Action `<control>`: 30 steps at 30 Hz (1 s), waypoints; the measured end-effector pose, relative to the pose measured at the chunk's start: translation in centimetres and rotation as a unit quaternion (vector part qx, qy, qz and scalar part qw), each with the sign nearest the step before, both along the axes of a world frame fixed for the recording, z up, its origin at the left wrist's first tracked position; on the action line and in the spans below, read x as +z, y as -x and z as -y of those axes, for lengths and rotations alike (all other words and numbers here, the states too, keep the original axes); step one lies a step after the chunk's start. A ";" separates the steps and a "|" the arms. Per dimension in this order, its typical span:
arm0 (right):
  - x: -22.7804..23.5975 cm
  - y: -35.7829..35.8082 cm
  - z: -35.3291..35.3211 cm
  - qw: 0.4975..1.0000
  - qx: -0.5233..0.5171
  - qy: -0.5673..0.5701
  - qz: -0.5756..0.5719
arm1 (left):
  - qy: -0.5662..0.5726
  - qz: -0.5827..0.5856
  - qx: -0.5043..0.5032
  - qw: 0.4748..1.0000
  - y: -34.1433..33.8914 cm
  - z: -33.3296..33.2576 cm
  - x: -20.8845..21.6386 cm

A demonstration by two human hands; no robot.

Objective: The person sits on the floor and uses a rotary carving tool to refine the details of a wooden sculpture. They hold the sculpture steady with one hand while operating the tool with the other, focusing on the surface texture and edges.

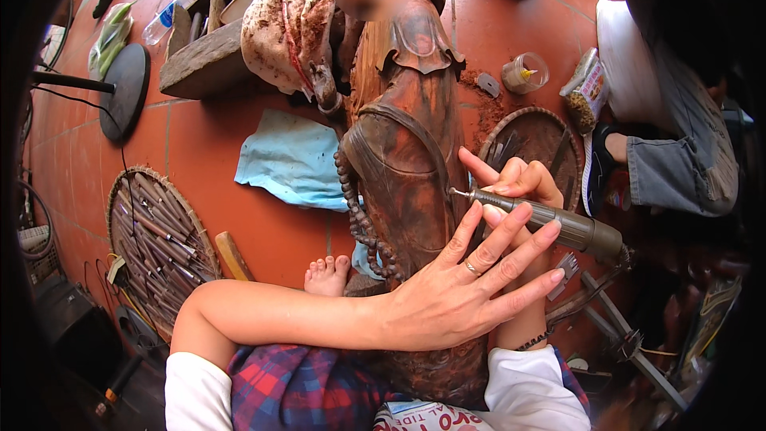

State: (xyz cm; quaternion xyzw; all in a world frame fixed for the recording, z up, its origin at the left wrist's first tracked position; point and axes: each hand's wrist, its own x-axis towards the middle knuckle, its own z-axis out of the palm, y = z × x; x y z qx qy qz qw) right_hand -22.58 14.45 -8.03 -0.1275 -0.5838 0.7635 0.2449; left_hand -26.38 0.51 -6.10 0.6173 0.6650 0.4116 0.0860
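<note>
A carved wooden figure (403,191) with robe folds and a string of beads (359,219) lies lengthwise before me, its lower end near my lap. My right hand (523,179) is closed around a dark rotary carving handpiece (578,231), index finger raised. The slim metal bit (457,191) points left at the figure's right side; whether it touches the wood I cannot tell. My left hand (467,287), with a ring, reaches across the figure, its fingers stretched and spread just below the handpiece and partly over my right hand. Its thumb is hidden.
A round basket of chisels (159,231) stands at left, a wooden mallet or handle (233,255) beside it. Blue cloth (291,160) lies on the tiles. At right are another basket (550,132), a plastic jar (525,73) and a seated person's leg (678,168). A wooden block (207,64) stands behind.
</note>
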 end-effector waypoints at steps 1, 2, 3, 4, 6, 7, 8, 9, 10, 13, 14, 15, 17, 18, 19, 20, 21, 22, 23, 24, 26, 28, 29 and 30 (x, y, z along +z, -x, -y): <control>0.1 0.0 0.0 1.000 -0.004 0.004 0.002 | -0.001 -0.004 0.001 1.000 0.0 -0.1 -0.1; 0.1 -0.1 0.1 1.000 -0.008 0.008 0.003 | -0.001 -0.008 0.001 1.000 0.0 -0.3 -0.1; 0.1 -0.1 0.1 1.000 -0.013 0.012 0.005 | -0.002 -0.012 0.000 1.000 0.0 -0.4 -0.1; -0.1 -0.2 -0.1 1.000 -0.011 0.019 -0.001 | 0.002 -0.015 -0.002 1.000 0.0 -0.5 -0.2; -0.8 -0.1 -0.3 0.999 -0.009 0.034 -0.011 | 0.011 -0.021 -0.009 1.000 0.3 -0.5 -0.3; -0.7 0.2 -0.3 0.999 -0.003 0.036 -0.011 | 0.002 0.002 -0.005 1.000 0.5 -0.3 -0.2; -0.6 0.1 -0.8 0.999 -0.003 0.047 -0.017 | -0.015 0.007 -0.011 1.000 1.5 -0.4 0.9; -0.5 0.1 -1.1 0.998 0.002 0.059 -0.026 | -0.030 0.009 -0.013 0.999 3.0 0.1 2.5; 0.0 0.1 -1.4 0.998 0.002 0.050 -0.029 | -0.063 0.059 -0.037 0.996 6.1 0.8 4.0; 0.3 0.8 -1.1 0.996 0.003 0.080 -0.043 | -0.192 0.230 0.067 0.952 11.7 2.3 8.3; 0.5 0.4 -1.5 0.996 -0.006 0.071 -0.045 | -0.252 0.278 0.103 0.921 12.5 1.8 8.5; 0.5 -0.5 -1.3 0.996 -0.023 0.082 -0.021 | -0.291 0.277 0.115 0.909 12.9 1.2 8.3; 0.1 0.2 -1.9 0.996 -0.031 0.075 -0.023 | -0.289 0.259 0.130 0.913 13.1 1.3 7.3; 0.1 -0.3 -1.7 0.996 -0.033 0.076 -0.015 | -0.249 0.243 0.132 0.928 12.9 2.1 5.9; 0.0 -0.2 -1.5 0.997 -0.030 0.071 -0.014 | -0.210 0.225 0.135 0.942 12.7 2.7 5.2; -0.1 -0.2 -1.6 0.998 -0.023 0.063 -0.018 | -0.171 0.211 0.114 0.956 12.1 3.0 4.9; -0.3 -0.3 -1.7 0.998 -0.017 0.053 -0.022 | -0.151 0.222 0.078 0.960 11.2 2.9 4.6; -0.3 -0.1 -1.5 0.998 -0.004 0.057 -0.033 | -0.123 0.225 0.049 0.965 10.3 3.1 5.0; -0.3 0.1 -1.2 0.998 -0.003 0.061 -0.034 | -0.112 0.230 0.019 0.966 8.8 3.3 4.6; -0.3 0.3 -0.8 0.997 -0.002 0.065 -0.035 | -0.099 0.236 -0.009 0.967 7.3 3.4 4.1; -0.5 0.4 -0.4 0.997 0.014 0.065 -0.033 | -0.089 0.165 -0.026 0.982 3.8 2.9 2.7; 0.0 -0.1 -0.7 0.999 0.004 0.048 -0.025 | -0.096 0.056 -0.052 0.992 1.3 1.6 1.6; 0.3 -0.2 -0.6 0.999 0.008 0.034 -0.014 | -0.091 0.034 -0.057 0.994 0.8 0.9 0.9; 0.2 -0.1 -0.3 1.000 -0.005 0.016 -0.019 | -0.069 0.031 -0.042 0.996 0.4 0.6 0.6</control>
